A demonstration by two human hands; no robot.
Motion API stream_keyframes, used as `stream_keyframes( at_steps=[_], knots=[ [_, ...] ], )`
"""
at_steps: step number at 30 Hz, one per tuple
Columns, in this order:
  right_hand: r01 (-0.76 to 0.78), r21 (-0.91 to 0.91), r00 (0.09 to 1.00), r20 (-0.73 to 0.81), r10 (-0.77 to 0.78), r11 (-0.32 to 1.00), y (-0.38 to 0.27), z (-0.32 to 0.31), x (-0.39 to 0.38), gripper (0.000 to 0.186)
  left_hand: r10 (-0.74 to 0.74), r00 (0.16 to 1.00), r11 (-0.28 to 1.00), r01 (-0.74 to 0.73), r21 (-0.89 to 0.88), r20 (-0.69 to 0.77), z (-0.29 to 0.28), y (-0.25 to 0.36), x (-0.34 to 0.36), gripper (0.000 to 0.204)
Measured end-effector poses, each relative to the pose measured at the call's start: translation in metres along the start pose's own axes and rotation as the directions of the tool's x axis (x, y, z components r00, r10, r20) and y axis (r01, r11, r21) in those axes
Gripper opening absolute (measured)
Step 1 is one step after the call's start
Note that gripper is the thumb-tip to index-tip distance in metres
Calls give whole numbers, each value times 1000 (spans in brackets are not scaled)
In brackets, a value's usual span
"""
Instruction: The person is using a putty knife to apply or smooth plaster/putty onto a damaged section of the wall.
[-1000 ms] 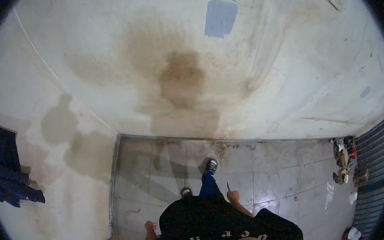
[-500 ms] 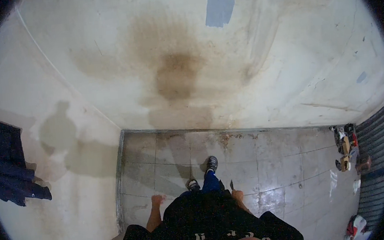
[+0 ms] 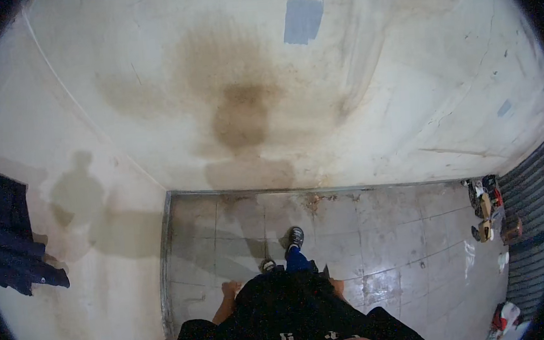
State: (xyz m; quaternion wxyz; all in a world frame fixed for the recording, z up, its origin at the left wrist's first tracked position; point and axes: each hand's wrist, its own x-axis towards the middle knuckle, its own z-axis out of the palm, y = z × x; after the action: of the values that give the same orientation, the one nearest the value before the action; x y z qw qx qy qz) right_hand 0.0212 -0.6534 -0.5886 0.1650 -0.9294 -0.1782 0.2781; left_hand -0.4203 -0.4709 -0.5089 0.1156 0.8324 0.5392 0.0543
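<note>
My left hand (image 3: 231, 288) hangs low beside the black shirt (image 3: 277, 316); its fingers are too small and dim to make out. On the other side, my right hand (image 3: 337, 287) is closed and partly covered by the shirt. From it juts a dark, narrow, pointed tool (image 3: 325, 271), whose exact kind is unclear. Both arms hang down, away from the wall. Below me, one dark shoe (image 3: 296, 236) stands ahead of the other shoe (image 3: 267, 266) on the tiles.
A stained pale wall (image 3: 359, 144) rises ahead above the tiled floor (image 3: 386, 244). Dark clothing (image 3: 9, 235) hangs at left. At right, a pile of assorted items (image 3: 484, 207) lies by the ribbed grey shutter (image 3: 534, 213), with a red and white bundle (image 3: 505, 319) nearer.
Both hands appear slightly lower, and the left one is closer to my body. The wall and floor have shifted a little left and down in view.
</note>
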Motion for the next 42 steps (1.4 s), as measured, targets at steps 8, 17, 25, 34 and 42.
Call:
stream_keyframes(
  at_steps=[8,17,25,34,42],
  knots=[
    [-218,92,970,131,205,972,-3,6,8,45,-646,381,-21,857,-514,661,29,-28,-13,40],
    [-343,-117,938,-100,333,932,-13,9,57,49,-250,823,917,370,-146,510,-19,8,146,50],
    [284,581,954,-93,-284,763,-285,-136,114,26,-202,931,459,364,-810,304,-71,72,383,39],
    [493,768,603,38,-797,410,-578,-303,88,31,-48,999,-258,10,-966,23,-259,210,523,59],
    [522,831,530,-141,-836,191,-639,-336,38,39,-11,970,-249,-239,-938,-245,-393,269,561,50]
  ],
)
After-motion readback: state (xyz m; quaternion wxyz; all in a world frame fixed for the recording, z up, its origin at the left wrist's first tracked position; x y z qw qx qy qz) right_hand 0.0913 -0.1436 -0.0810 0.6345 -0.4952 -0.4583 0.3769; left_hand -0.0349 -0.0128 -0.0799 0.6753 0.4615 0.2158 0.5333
